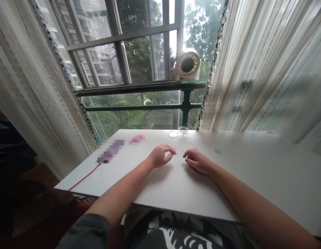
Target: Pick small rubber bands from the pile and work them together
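Observation:
My left hand (161,156) hovers low over the white table (160,188), its fingers bent and the thumb a little apart from them. Just past its fingertips lies a small scatter of purple bits (175,148). Facing it, my right hand (198,162) has curled fingers with a slight gap to the thumb; I make out nothing in either hand. Behind the right hand is a small pink pile (194,149), partly covered by it. Farther right sits a small teal pile (217,151). The bits are too small to identify.
A larger pile of mixed pink, red and blue bits (137,139) lies at the back left. A clear round container (183,131) and its lid (173,134) stand at the back edge. At left is a blurred-out object (110,151) with a red cable (85,177).

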`<state>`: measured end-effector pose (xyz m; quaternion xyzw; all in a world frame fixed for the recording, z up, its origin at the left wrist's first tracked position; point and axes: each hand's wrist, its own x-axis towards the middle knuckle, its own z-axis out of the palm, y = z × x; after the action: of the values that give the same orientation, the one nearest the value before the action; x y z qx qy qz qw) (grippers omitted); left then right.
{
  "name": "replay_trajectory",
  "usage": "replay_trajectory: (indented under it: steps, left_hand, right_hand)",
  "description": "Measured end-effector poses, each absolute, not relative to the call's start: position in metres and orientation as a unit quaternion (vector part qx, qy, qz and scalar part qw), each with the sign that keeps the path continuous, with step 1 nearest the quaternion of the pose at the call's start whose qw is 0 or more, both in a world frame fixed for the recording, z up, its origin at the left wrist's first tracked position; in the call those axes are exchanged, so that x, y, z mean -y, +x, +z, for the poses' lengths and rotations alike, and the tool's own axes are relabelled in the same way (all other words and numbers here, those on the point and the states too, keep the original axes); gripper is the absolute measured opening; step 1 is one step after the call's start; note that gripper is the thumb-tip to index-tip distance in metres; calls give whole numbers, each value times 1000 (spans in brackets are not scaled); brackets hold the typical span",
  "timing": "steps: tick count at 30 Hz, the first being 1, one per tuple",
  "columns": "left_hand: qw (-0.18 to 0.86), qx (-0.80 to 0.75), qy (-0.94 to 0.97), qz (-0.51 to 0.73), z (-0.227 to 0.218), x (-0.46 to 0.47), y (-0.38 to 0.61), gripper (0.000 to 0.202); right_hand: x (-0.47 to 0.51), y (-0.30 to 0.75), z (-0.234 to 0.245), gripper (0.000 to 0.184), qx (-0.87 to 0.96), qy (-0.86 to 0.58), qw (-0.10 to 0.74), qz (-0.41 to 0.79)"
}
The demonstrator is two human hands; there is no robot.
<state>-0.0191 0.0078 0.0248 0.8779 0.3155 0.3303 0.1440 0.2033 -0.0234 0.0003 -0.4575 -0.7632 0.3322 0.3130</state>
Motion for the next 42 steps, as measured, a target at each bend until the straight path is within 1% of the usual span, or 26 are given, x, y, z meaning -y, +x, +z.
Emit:
replay_trajectory:
  steps: [5, 9, 12, 18, 27, 42]
  left_hand:
    - [166, -289, 881, 337, 27, -8, 13, 20]
    - [174, -303, 858, 377, 15, -4, 22, 20]
    - [174, -310, 852, 384, 6, 1, 21, 19]
    - [180, -324, 852, 370, 1, 1, 17, 19]
    - [205, -342, 841, 366, 2, 4, 17, 17]
    - [185, -378, 837, 349, -1, 5, 16, 13]
  right_hand:
    - [25, 204, 5, 13, 751, -473, 349, 299]
    - [23, 206, 5, 13, 747, -486, 371, 260]
    - [20, 207, 3, 11, 756, -478, 382, 233]
    - [16, 209, -1, 9, 779, -466, 365, 208]
    - [18, 209, 0, 13, 788, -475, 351, 176]
    - [22, 205, 3, 12, 797, -455, 345, 195]
